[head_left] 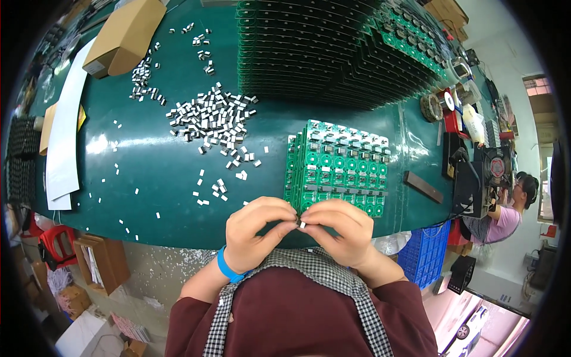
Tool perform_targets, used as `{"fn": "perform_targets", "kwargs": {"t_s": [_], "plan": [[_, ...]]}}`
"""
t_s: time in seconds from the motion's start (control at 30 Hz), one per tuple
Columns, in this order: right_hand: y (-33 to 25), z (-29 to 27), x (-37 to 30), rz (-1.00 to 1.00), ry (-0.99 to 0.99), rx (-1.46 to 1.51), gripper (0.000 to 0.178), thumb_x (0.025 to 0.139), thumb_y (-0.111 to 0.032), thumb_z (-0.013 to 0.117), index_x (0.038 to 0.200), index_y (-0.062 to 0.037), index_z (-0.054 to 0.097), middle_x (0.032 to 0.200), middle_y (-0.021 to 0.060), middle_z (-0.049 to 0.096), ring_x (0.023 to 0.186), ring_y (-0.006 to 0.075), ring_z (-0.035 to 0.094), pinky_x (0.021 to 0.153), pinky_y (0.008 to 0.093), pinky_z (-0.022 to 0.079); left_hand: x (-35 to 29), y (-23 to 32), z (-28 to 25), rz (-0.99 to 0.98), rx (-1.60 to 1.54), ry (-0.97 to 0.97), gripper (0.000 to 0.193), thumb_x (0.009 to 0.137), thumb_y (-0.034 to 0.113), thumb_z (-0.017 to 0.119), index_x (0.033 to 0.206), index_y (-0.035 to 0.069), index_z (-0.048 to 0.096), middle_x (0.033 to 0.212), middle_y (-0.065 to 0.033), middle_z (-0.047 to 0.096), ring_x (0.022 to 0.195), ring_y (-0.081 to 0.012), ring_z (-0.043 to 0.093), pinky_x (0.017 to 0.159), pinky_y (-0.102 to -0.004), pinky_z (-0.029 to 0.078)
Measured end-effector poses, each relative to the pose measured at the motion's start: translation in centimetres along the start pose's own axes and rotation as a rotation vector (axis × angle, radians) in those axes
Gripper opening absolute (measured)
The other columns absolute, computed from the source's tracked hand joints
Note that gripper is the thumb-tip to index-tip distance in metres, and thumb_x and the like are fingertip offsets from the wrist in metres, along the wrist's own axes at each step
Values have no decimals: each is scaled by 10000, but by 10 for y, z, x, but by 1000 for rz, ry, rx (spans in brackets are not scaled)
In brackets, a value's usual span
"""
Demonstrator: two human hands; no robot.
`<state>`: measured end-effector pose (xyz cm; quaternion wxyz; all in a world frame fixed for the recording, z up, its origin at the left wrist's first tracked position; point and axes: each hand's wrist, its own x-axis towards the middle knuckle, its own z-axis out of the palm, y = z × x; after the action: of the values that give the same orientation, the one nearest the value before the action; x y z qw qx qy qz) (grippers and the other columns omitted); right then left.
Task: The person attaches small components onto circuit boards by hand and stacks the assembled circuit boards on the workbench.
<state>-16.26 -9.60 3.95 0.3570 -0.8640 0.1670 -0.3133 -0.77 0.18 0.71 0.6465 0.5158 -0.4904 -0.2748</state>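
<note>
Both my hands meet in front of my apron, over the near edge of the green table. Thumb and forefinger of my left hand (254, 229) are pinched together at the fingertips of my right hand (344, 232). Between them is a small dark block with a white face (303, 225); my fingers cover part of it. Just beyond the fingertips stands a stack of green circuit board panels (345, 169), with rows of small mounted parts. A heap of similar small white-faced blocks (211, 119) lies farther off to the left.
Tall rows of green boards (303, 53) fill the table's far side. Loose white bits (137, 191) dot the left side, near a cardboard box (125, 35) and white sheet (64, 149). A dark bar (423, 186) lies right. Another person (508, 217) sits far right.
</note>
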Motion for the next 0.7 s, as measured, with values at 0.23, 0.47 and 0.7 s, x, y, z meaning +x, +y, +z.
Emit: {"fn": "perform_targets", "kwargs": {"t_s": [0.23,0.47,0.7], "plan": [[-2,-1,1,57,-59,148,223,685,6,760,883,-21,660,872,89,661,758,217,658,627,296,533,-1,-7,-4,214,129,-121,211,702,-28,725,877,15,614,828,-94,633,726,-257,638,622,-328,512],[-1,-8,9,127,-267,294,243,668,-5,768,885,-17,660,855,82,645,734,209,646,613,287,526,-7,-14,-2,347,161,-157,241,670,0,748,863,34,608,830,-83,614,710,-251,629,619,-326,510],[0,0,-7,-112,-14,-18,228,642,0,785,847,-27,690,841,78,658,685,193,656,578,266,537,-5,-9,-3,267,182,-83,266,663,19,761,901,17,642,844,-89,634,730,-247,641,635,-330,523]]}}
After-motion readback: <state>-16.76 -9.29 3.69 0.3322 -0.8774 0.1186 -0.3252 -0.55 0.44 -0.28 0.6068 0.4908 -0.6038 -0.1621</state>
